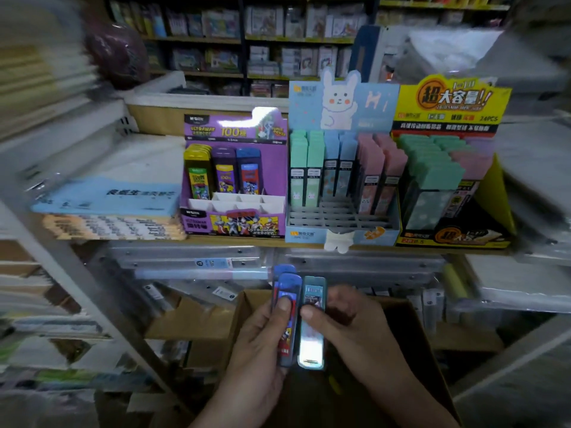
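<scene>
Just below the front edge of the wooden shelf (370, 248), over an open brown cardboard box (411, 329), the person has both hands full of slim cases. The left hand (262, 338) grips two flat blue plastic lead cases (290, 287), one stacked behind the other. Its thumb is pressed across the printed front of the nearer one and its fingers are wrapped round the back. The right hand (355, 329) pinches a flat teal plastic lead case (312, 338), thumb on its front face and fingers curled behind its right edge.

The blue pair and the teal one stand side by side, long edges close together; from here I cannot tell whether they touch. All three have their long axis upright. Their rounded cap ends point up and away towards the shelf, their bottom ends point back at the person, and their printed faces are turned to the viewer. Glare washes out the lower part of the teal case.

On the shelf above stands a purple cardboard display box (234, 217) holding upright yellow, purple and blue cases in its back row. Just to its right is a pale blue display box with a rabbit cut-out (340, 233), then a yellow display box (494, 193). A stack of blue-covered pads (108, 199) lies to the left.
</scene>
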The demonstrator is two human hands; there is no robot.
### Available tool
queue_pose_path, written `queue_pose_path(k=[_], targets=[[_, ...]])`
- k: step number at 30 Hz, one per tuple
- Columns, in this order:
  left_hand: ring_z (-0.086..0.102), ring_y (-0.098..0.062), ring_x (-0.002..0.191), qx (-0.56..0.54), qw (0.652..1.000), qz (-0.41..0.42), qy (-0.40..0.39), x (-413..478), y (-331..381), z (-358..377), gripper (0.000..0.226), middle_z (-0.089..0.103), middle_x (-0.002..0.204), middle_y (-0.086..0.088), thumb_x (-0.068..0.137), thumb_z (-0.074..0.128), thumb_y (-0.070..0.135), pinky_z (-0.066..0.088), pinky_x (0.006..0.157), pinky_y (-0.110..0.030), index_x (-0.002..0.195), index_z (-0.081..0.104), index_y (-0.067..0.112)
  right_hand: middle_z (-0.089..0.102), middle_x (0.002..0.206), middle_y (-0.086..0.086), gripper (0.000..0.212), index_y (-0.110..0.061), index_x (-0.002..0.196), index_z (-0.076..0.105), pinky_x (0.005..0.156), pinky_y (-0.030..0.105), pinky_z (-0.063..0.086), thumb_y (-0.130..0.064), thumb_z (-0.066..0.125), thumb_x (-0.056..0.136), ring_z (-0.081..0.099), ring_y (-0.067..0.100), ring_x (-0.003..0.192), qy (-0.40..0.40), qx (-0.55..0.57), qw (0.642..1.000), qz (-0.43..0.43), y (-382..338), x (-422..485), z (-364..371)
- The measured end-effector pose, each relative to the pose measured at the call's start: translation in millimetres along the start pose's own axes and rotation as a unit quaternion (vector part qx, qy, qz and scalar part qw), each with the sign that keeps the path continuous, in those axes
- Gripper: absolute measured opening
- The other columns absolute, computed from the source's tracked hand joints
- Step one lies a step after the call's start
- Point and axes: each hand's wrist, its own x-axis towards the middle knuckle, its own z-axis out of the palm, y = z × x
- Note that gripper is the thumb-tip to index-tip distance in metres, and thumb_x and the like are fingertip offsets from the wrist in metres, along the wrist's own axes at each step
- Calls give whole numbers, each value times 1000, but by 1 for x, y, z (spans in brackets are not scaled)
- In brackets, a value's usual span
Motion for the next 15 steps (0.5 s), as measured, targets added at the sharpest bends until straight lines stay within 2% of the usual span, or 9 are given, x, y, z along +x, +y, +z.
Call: queue_pose_path(k=[4, 6, 8, 11, 13, 15], targets=[[71, -29, 112, 16, 999, 47, -5, -3, 26, -7, 29, 74, 121, -14, 91, 65, 33, 61, 78, -31, 116, 76, 23, 78, 96, -4, 12, -31, 92, 74, 71, 16, 56, -20, 70, 91, 74, 10, 89, -28, 32, 999, -14, -27, 3, 10], [72, -27, 110, 42, 996, 77, 4, -6, 38, -11, 36, 75, 118, -13, 84, 70, 38, 59, 82, -33, 116, 76, 22, 77, 96, 3, 13, -27, 97, 74, 68, 19, 56, -19, 64, 95, 74, 18, 85, -48, 65, 997, -15, -39, 3, 16], [70, -24, 96, 69, 992, 104, 4, -8, 50, -15, 43, 75, 109, -12, 80, 71, 44, 55, 81, -36, 116, 76, 21, 75, 93, 10, 14, -22, 105, 71, 60, 28, 57, -20, 59, 98, 72, 27, 73, -67, 99, 993, -13, -51, 4, 23], [70, -19, 84, 87, 987, 135, 8, -12, 68, -22, 37, 75, 96, -13, 77, 71, 46, 56, 68, -31, 107, 79, 27, 71, 84, 10, 18, -24, 110, 71, 41, 30, 49, -25, 60, 96, 62, 25, 54, -71, 94, 992, -39, -64, 7, 33], [72, -16, 75, 93, 985, 146, 10, -13, 79, -27, 28, 76, 90, -10, 78, 70, 45, 52, 53, -25, 100, 79, 30, 66, 70, 11, 20, -30, 113, 72, 40, 31, 42, -30, 61, 96, 53, 23, 47, -61, 55, 995, -64, -68, 11, 36], [65, -15, 59, 80, 983, 163, 2, -13, 89, -29, 27, 74, 85, -13, 79, 70, 42, 41, 41, -23, 97, 77, 24, 59, 64, 18, 22, -36, 118, 69, 46, 38, 37, -38, 61, 98, 44, 28, 45, -61, 38, 996, -60, -72, 14, 40]])
